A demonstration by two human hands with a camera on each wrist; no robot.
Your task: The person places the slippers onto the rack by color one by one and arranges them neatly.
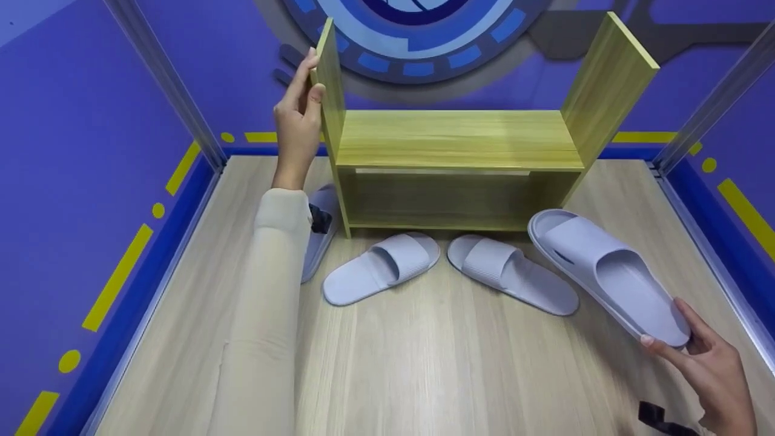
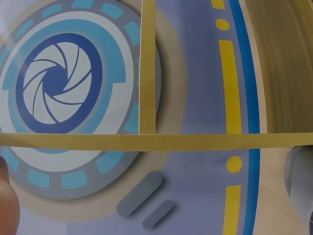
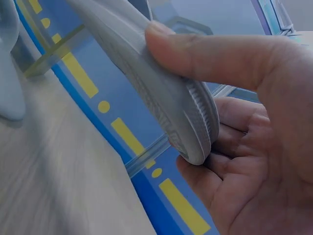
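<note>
At the heel end, my right hand (image 1: 717, 366) grips a pale grey slide slipper (image 1: 611, 269), thumb on one side and fingers on the other. The slipper is raised at a slant, its ribbed edge and patterned sole showing in the right wrist view. My left hand (image 1: 300, 121) touches the outer side of the left upright panel of a wooden shelf (image 1: 457, 138), its fingers fairly straight near the front edge. In the left wrist view only part of the left thumb (image 2: 7, 200) shows, below the panel edge.
Two grey slippers, the left slipper (image 1: 381, 269) and the right slipper (image 1: 514, 275), lie before the shelf, toes toward it. Another slipper (image 1: 316, 248) lies left of the shelf, partly behind my left sleeve (image 1: 260, 303). Blue printed walls (image 1: 91, 151) surround the wood-patterned surface (image 1: 412, 363).
</note>
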